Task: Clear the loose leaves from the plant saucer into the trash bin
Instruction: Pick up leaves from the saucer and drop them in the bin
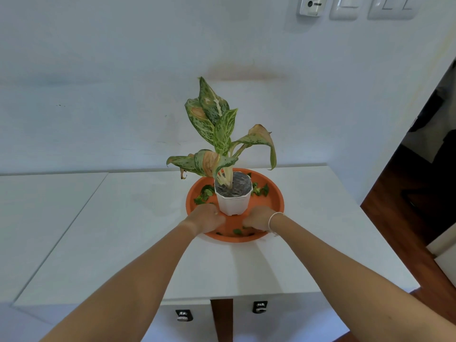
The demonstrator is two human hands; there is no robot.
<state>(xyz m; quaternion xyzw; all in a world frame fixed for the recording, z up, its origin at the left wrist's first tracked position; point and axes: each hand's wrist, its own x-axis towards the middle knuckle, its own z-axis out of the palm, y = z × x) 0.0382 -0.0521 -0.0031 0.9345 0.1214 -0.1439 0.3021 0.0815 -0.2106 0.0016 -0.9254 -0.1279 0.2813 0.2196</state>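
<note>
Two bare hands are down inside the round orange plastic saucer (pixel 274 206), both blurred. The left hand (pixel 206 219) sits at about 8 o'clock from the white plastic pot (pixel 233 202), fingers curled under, touching or almost touching the pot's lower edge; whether it is pinched on a leaf cannot be told. The right hand (pixel 256 221), with a thin white bracelet (pixel 272 219) at the wrist, lies at about 5 o'clock from the pot, fingers curled down onto the saucer floor beside a few small green loose leaves (pixel 238 231); whether they are closed on anything cannot be told either.

More loose leaves lie in the saucer at roughly 10 o'clock from the pot, just beyond the left hand, and another cluster at 2 o'clock, close to the pot's rim. The pot stands upright in the middle of the saucer and holds a speckled green plant (pixel 218 134) with several browned, drooping leaves. The saucer rests on a white cabinet top (pixel 128 230) against a white wall (pixel 98 82). Two dark metal latches (pixel 259 306) show on the cabinet front below. Wall switches (pixel 345 7) sit at the top, and dark wooden floor (pixel 404 201) at 3 o'clock.
</note>
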